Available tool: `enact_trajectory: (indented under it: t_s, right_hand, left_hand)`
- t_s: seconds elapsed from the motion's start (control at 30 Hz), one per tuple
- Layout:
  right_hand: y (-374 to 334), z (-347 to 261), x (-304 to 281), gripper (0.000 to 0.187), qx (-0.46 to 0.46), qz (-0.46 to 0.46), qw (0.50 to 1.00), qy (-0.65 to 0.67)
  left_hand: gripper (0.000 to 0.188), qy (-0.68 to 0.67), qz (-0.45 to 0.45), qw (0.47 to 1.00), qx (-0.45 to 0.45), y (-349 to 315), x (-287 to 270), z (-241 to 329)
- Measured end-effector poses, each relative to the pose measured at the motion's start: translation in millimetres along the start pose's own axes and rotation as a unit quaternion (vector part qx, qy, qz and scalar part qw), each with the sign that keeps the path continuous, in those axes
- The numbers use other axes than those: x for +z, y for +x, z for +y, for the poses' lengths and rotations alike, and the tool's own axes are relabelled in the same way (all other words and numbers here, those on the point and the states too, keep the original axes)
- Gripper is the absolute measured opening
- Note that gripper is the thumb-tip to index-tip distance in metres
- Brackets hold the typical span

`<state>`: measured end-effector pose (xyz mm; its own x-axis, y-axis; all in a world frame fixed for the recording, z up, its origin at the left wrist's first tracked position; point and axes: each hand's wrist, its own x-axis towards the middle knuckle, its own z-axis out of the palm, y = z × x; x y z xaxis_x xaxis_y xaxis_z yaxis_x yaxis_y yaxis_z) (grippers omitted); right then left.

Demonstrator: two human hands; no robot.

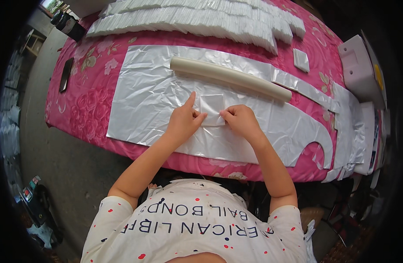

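Both hands' fingers point(200, 117) apparently pinching folded plastic square point(212, 107) edges, roll point(230, 77) just beyond.

we see even, soft daylight across the pink flowered tablecloth point(92, 105), with no hard shadows. the wide crinkled sheet of clear plastic film point(140, 101) throws pale glare that washes out its folds. the fisheye bends the table edges, and the 4 corners fall into black vignette. the centre is sharp, the rim soft.

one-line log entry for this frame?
left hand: pinching folded sheet | right hand: pinching same sheet | sheet: flat on plastic | roll: behind, apart
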<state>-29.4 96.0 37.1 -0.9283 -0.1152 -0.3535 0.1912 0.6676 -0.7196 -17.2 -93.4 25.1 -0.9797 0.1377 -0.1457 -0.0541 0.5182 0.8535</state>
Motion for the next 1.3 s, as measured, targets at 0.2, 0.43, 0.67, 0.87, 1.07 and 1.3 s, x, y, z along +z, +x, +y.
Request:
enact_trajectory:
  t_s: [0.2,0.43,0.67,0.87,1.07,1.3]
  right_hand:
    - [11.8,-3.0,-6.3,0.030,0.089,-0.071,0.990,0.085]
    - [14.3,-2.6,-8.0,0.032,0.061,-0.081,0.992,0.071]
    - [14.4,-1.1,-1.6,0.029,0.072,-0.061,0.994,0.050]
    - [0.3,-5.6,-0.9,0.023,0.015,0.000,0.998,-0.054]
    - [-12.6,-18.4,-3.2,0.037,-0.083,0.072,0.955,-0.276]
    - [33.5,-11.1,37.1,0.058,-0.359,0.118,0.887,-0.265]
  left_hand:
    - [0.055,0.117,0.060,0.982,0.134,-3.3,-5.4,-4.5]
    - [0.066,0.245,0.015,0.909,0.337,-1.5,20.3,5.3]
    - [0.098,0.305,-0.006,0.917,0.256,6.7,42.7,-13.0]
    - [0.101,0.312,-0.012,0.916,0.251,7.4,44.9,-13.3]
    - [0.094,0.229,0.060,0.932,0.274,2.5,34.1,-13.9]
    - [0.031,-0.116,0.035,0.990,0.069,-57.0,-16.5,-33.6]
